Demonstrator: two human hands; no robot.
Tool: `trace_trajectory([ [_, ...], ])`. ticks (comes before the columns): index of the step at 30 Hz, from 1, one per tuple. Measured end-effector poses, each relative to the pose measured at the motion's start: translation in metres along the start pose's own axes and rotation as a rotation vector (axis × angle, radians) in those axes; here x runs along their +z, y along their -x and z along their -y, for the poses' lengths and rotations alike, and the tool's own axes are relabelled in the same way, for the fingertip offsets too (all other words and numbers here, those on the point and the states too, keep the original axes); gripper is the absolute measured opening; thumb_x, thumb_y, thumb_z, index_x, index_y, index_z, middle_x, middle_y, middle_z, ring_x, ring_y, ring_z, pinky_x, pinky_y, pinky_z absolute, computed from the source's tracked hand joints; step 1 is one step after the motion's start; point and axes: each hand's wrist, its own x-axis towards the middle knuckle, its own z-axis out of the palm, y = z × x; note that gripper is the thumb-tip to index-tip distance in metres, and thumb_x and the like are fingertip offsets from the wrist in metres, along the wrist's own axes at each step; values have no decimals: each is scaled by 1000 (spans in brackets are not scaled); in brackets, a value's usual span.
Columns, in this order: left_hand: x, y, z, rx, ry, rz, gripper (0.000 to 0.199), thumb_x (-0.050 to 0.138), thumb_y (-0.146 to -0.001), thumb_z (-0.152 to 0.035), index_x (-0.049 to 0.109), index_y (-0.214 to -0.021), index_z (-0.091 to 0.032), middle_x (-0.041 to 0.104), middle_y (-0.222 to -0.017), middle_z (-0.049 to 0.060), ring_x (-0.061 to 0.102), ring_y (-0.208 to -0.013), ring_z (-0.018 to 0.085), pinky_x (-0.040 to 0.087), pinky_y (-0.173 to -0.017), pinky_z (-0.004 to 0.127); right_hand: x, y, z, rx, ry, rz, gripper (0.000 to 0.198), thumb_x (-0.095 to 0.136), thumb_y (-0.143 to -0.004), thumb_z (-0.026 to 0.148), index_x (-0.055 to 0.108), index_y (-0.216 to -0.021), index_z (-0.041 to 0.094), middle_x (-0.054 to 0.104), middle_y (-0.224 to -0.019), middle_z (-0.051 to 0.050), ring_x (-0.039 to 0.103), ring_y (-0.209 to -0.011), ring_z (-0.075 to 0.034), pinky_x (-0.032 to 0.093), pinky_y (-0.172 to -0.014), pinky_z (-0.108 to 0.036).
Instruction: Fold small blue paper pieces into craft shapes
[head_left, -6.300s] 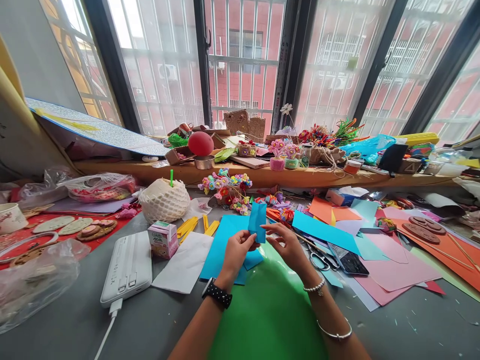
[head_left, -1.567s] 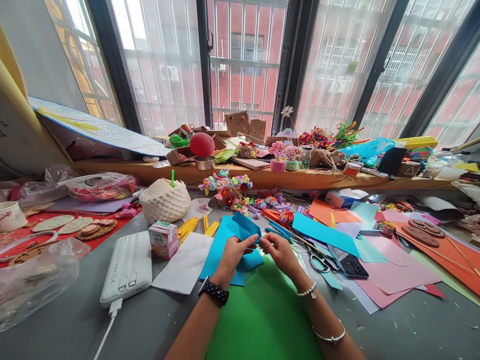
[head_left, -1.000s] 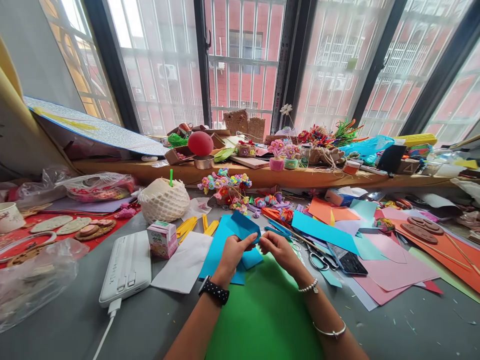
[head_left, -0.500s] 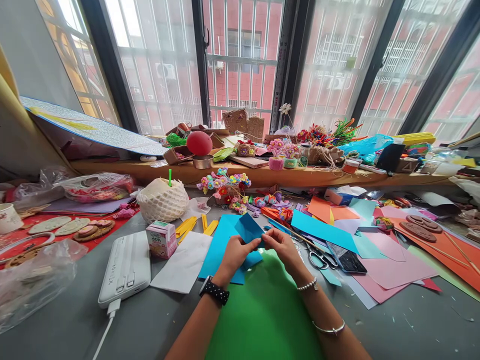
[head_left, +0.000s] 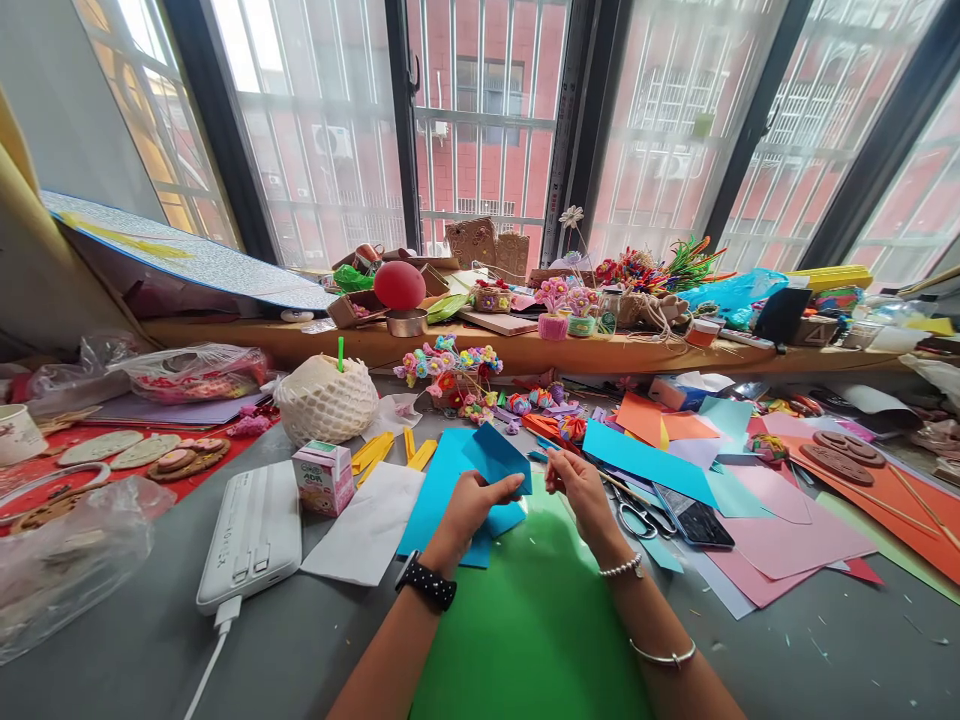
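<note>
My left hand (head_left: 478,505) pinches a folded piece of blue paper (head_left: 493,452) between thumb and fingers, above the green mat. Just to its right, my right hand (head_left: 579,490) is apart from the paper, with its fingers curled and their tips drawn together. Whether anything small is between those fingertips is too hard to make out. Under and behind my left hand lie larger blue sheets (head_left: 431,505). The green mat (head_left: 532,620) lies below both hands. Scissors (head_left: 636,518) rest on the table to the right of my right hand.
A white power bank (head_left: 251,525) with a cable, a small drink carton (head_left: 324,478) and a white paper sheet (head_left: 365,535) lie on the left. Farther right are a phone (head_left: 697,522) and coloured paper (head_left: 795,540). Crochet flowers (head_left: 448,365) stand beyond the hands.
My right hand has let go of the blue paper and moved slightly right. My left hand still holds the paper, which is tilted a little differently.
</note>
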Motion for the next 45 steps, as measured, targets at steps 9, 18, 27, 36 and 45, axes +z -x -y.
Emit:
trace_trajectory([
  [9,-6,-6,9,17,-25,-156,37,68,-46,-44,59,-57,-9,63,-58,8,60,-64,22,43,-60,29,2,3,4,17,170,337,25,52,-72,39,56,-64,16,54,-60,0,49,-57,-11,39,-55,-22],
  [18,-5,-4,4,-25,36,-164,34,69,-48,-39,56,-59,-9,62,-58,6,60,-64,21,44,-62,29,1,5,6,-1,149,378,19,55,-71,34,54,-65,16,53,-61,1,48,-57,-10,38,-55,-22],
  [27,-4,-3,2,-25,-165,75,30,67,-49,-38,56,-53,-10,56,-50,2,55,-53,15,40,-54,24,-8,-2,7,-11,30,132,23,55,-70,38,55,-72,15,54,-63,1,48,-56,-10,39,-55,-22],
  [36,0,0,8,21,-349,237,27,63,-54,-37,60,-57,-10,57,-53,2,48,-49,11,35,-47,21,-1,2,3,-91,125,64,20,57,-67,35,53,-73,17,53,-67,1,49,-60,-11,39,-52,-21],
  [45,-7,-7,7,186,-171,9,32,58,-61,-42,57,-62,-10,49,-52,-1,40,-48,9,33,-45,20,4,4,0,-189,316,11,29,52,-72,33,57,-93,15,56,-67,-2,52,-59,-13,44,-54,-23],
])
